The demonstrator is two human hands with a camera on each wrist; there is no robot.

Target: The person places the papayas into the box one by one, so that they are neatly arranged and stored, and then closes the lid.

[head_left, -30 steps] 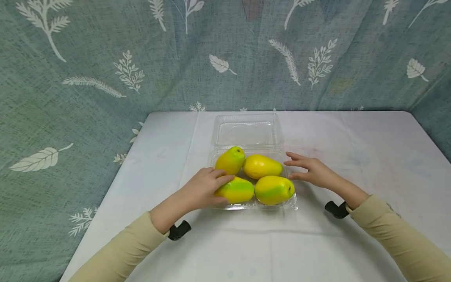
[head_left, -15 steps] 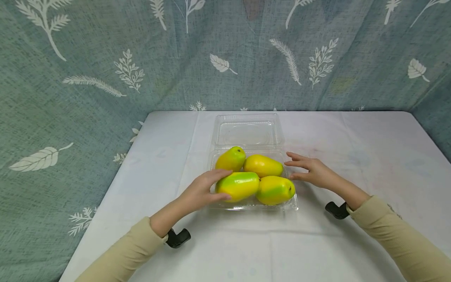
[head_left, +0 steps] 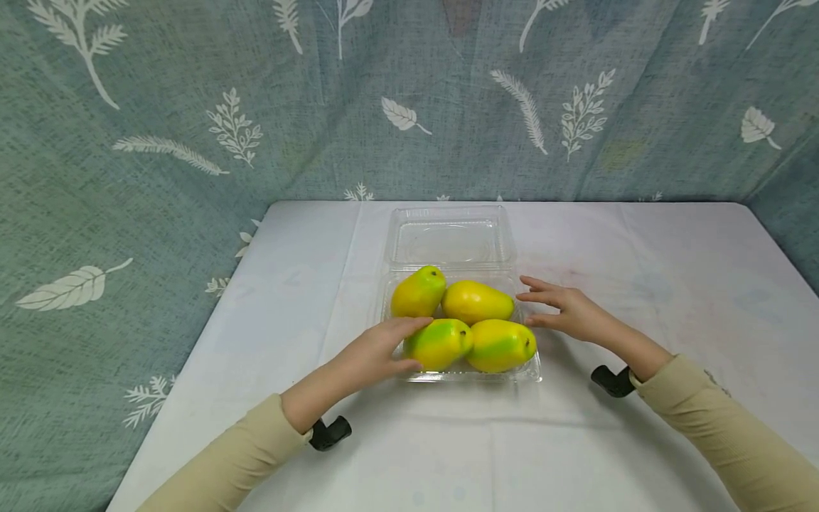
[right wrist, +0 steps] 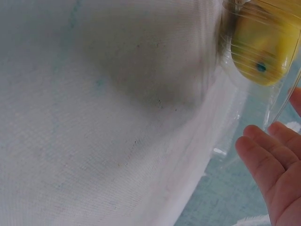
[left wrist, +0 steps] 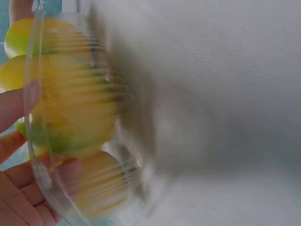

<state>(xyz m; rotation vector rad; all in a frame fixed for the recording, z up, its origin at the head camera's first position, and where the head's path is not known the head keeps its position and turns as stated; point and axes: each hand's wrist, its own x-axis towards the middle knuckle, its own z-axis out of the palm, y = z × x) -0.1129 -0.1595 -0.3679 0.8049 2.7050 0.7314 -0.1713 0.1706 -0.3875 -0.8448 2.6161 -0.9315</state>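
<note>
Gripping hand: the left hand (head_left: 377,352) curls its thumb and fingers round the near-left yellow-and-green plastic mango (head_left: 438,343), thumb on the near side, fingers over the top.
Left wrist view: blurred; fingertips (left wrist: 19,106) show at the left edge against the ribbed clear wall, with yellow fruit behind it.
Held mango: lies in the near-left corner of the clear plastic clamshell tray (head_left: 534,373), touching the near-right yellow-green mango (head_left: 502,345).
Resting hand: the right hand (head_left: 566,309) has its fingers straight and slightly spread, set against the tray's right side, holding nothing.
Right wrist view: open fingers (right wrist: 263,160) just beside the clear tray wall, the near-right mango seen through the plastic with its dark stem dot.
Far row: an upright-tilted yellow-green mango (head_left: 419,291) at far left and a plain yellow mango (head_left: 476,301) at far right, both touching the near pair.
Lid: the clear hinged lid (head_left: 451,238) lies open flat behind the tray.
Surface: a table under white cloth (head_left: 640,441) carries the tray near its middle.
Backdrop: grey-green curtain with white leaf print (head_left: 160,142) behind and to the sides.
Wrists: a black camera mount (head_left: 329,432) sits under the left sleeve, another under the right.
</note>
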